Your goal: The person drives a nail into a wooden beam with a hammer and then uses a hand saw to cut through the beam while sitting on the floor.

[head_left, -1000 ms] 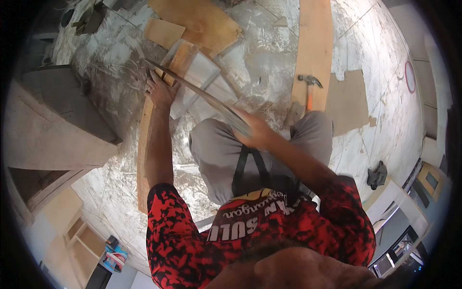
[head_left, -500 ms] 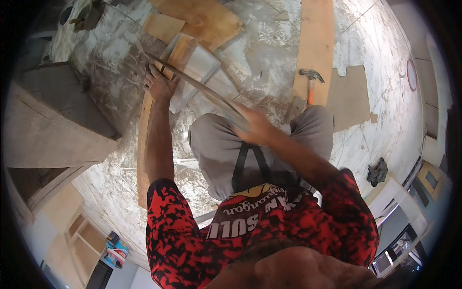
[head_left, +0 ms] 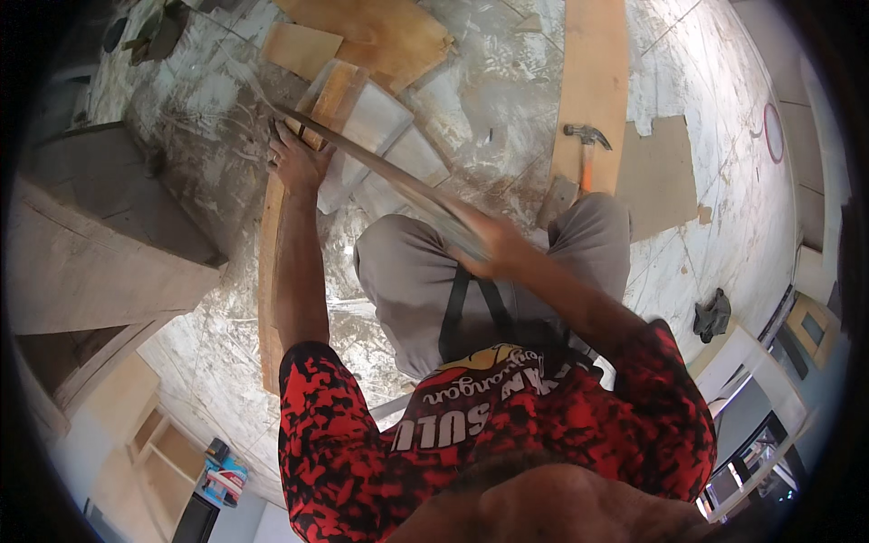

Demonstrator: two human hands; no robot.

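In the head view, the person's left hand (head_left: pixel 300 165) grasps a wooden plank (head_left: pixel 270 308) that runs over the floor (head_left: pixel 715 208) at the person's left, fingers and thumb spread to its two long edges. The right hand (head_left: pixel 493 249), a little blurred, is clenched round the near end of a handsaw (head_left: pixel 362 156), whose blade crosses just beyond the left hand. A hammer (head_left: pixel 587 167) rests on a wide board (head_left: pixel 593 54), its head reaching toward the board's right edge.

head: left fisheye | faces down | near lap (head_left: pixel 407 281), above floor (head_left: pixel 502 90)
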